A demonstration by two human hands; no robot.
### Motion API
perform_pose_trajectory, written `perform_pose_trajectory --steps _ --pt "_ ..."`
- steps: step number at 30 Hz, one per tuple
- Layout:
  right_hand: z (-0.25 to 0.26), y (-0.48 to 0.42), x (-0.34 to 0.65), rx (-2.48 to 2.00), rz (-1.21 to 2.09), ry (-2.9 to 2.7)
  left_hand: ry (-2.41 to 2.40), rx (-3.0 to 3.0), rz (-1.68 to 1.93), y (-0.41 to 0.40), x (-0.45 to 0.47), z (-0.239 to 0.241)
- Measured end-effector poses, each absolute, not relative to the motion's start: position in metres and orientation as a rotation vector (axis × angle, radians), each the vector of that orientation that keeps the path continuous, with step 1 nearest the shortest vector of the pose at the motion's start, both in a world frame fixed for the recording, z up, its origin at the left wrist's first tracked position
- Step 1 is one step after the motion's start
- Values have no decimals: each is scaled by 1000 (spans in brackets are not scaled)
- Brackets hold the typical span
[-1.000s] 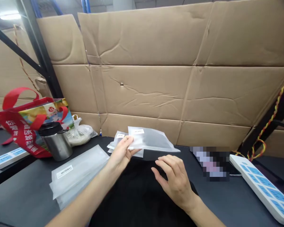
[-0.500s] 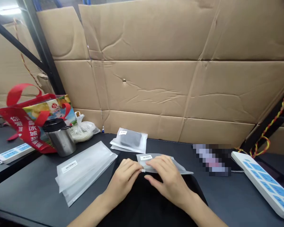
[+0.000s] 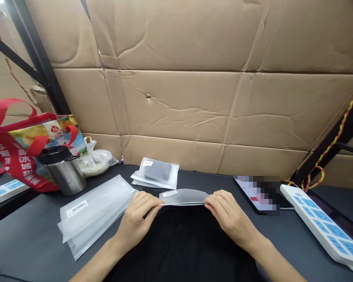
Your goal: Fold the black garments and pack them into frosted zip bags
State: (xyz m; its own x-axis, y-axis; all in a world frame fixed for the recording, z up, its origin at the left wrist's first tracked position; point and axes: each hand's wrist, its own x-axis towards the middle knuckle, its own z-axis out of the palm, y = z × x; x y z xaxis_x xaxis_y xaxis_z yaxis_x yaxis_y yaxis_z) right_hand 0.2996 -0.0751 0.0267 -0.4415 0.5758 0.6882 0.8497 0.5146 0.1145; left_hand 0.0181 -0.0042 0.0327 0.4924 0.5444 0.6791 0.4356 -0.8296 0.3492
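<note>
A frosted plastic bag [image 3: 185, 196] with a small barcode label is stretched between my two hands, its near edge facing me. My left hand [image 3: 140, 211] pinches the left end of that edge between thumb and fingers. At the right end, my right hand [image 3: 232, 213] pinches the same bag. Left of my left hand lies a fanned stack of flat frosted bags [image 3: 94, 211], the top one with a barcode label. Beyond my hands rest frosted bags [image 3: 155, 173], the top one holding something dark and flat.
A steel flask [image 3: 65, 174] with a black lid stands before a red carrier bag [image 3: 26, 164]; a knotted clear bag [image 3: 95, 160] lies beside them. On the right are a partly blurred phone [image 3: 253, 196] and a white power strip [image 3: 323, 223]. Cardboard [image 3: 176, 105] walls the back.
My right hand has moved right, off the middle of the bag, and now pinches its right end. The bag's near edge is pulled straight. The view has shifted slightly right.
</note>
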Motion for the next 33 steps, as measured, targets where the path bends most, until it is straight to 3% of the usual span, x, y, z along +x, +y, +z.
perform_pose_trajectory --steps 9,24,33 --pt "26 -72 322 -1217 -720 -2037 789 2592 1440 1 15 34" --pt "25 -89 275 -1109 -637 -2034 769 2623 1369 -11 29 36" --pt "21 -83 260 -1477 -797 -2002 634 2631 1213 -27 39 33"
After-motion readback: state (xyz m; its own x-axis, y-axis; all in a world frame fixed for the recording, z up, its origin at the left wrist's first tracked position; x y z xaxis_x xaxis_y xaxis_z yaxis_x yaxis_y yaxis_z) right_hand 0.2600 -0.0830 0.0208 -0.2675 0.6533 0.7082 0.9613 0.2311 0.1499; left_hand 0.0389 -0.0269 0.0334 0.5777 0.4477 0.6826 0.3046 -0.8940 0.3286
